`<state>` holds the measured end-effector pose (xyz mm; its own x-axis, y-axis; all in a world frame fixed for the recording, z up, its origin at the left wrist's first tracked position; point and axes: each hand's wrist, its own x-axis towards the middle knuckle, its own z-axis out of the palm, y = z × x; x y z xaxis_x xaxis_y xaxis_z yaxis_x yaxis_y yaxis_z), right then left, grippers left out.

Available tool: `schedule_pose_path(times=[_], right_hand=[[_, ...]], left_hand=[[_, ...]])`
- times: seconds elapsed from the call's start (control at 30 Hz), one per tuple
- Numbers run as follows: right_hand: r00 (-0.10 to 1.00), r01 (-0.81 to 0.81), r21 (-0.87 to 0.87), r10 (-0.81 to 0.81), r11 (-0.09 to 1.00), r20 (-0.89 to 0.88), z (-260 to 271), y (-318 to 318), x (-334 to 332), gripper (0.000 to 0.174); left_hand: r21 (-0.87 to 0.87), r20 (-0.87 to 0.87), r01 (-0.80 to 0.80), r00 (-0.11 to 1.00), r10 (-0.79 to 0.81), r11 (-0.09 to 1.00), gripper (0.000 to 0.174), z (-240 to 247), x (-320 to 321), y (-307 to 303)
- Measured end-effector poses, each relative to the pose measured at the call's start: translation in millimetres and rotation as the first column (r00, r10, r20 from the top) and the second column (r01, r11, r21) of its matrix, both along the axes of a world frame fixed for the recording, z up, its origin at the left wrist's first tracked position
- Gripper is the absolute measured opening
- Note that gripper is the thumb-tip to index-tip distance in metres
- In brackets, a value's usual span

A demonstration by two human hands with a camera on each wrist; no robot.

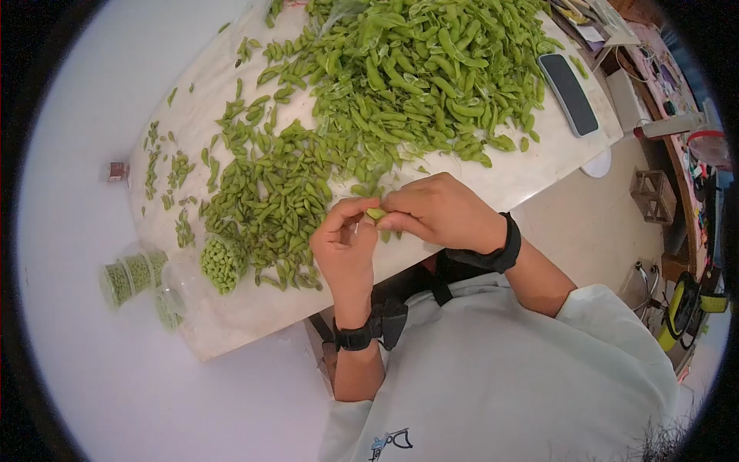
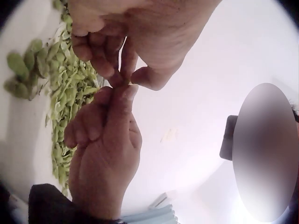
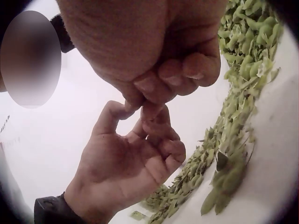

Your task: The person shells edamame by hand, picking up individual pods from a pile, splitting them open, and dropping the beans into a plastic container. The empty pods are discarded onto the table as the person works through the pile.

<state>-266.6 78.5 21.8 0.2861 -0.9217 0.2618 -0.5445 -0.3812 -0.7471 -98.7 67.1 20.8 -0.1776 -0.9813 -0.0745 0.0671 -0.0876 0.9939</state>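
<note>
Head view — left hand [image 1: 345,246], right hand [image 1: 443,212], pinching one pod [image 1: 376,213]

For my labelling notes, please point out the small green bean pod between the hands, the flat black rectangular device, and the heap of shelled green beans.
Small green bean pod [image 1: 376,213]: head view, its exposed middle.
Flat black rectangular device [image 1: 568,94]: head view, screen centre.
Heap of shelled green beans [image 1: 223,263]: head view, heap's middle.

The pod [image 1: 376,213] is bright yellow-green, the heap of pods [image 1: 416,69] a deeper green, and the shelled beans [image 1: 222,263] paler green. The table top [image 1: 539,165] is white with faint beige marbling, and the phone [image 1: 568,94] is dark grey with a pale rim. The right wrist strap [image 1: 493,258] and left wrist strap [image 1: 358,336] are black, and the shirt [image 1: 500,369] is pale grey-white.
</note>
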Motion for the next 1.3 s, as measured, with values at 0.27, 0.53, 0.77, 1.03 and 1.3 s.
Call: schedule_pose_path(times=[0.27, 0.53, 0.77, 1.03, 1.3], right_hand=[[0.999, 0.016, 0.089, -0.014, 0.996, -0.030, 4, 0, 2, 0.031], [0.996, 0.071, 0.075, -0.074, 0.995, 0.040, -6, -1, 8, 0.034], [0.963, 0.008, 0.223, -0.067, 0.975, 0.261, -8, -3, 1, 0.036], [0.972, 0.016, 0.154, -0.051, 0.988, 0.228, -13, -3, -2, 0.036], [0.901, -0.153, 0.198, 0.055, 0.968, 0.430, -9, -1, -3, 0.033]], left_hand=[[-0.027, 0.042, 0.000, 0.999, 0.001, 1.000, 0.021, 2, -3, -1], [-0.032, 0.079, -0.034, 0.996, 0.037, 0.999, 0.020, 0, -5, -2], [-0.408, 0.406, 0.108, 0.911, 0.074, 0.906, 0.019, 6, -2, -8], [-0.114, 0.198, 0.171, 0.969, -0.146, 0.979, 0.021, 6, 1, -7], [-0.002, -0.057, 0.230, 0.972, -0.230, 0.973, 0.015, 3, 8, -11]])
